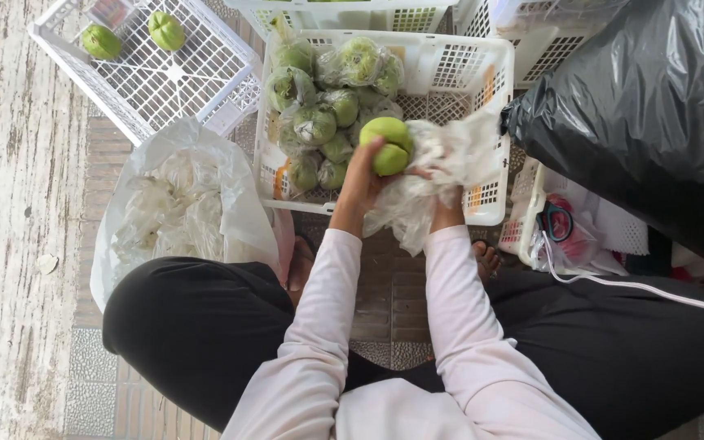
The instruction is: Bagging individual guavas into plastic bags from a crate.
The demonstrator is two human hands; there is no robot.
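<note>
Gripping a green fruit (388, 147) in our left hand (360, 181), we held its crumpled plastic wrap (437, 167) in our right hand (445, 213), over the white crate (495, 73) of wrapped fruits (316, 124). Unwrapping seemed underway; pulling the wrap free looked like the next need.

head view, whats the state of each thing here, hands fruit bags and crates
left hand: closed around the bare green fruit, held above the middle crate
right hand: mostly hidden, gripping the clear plastic wrapper, which is crumpled and off the fruit
wrapped fruits: piled in the middle crate, each in clear plastic
left crate: tilted, holding two unwrapped fruits
white bag: open, full of loose wrappers
black bag: bulging
scissors: lying shut
</note>
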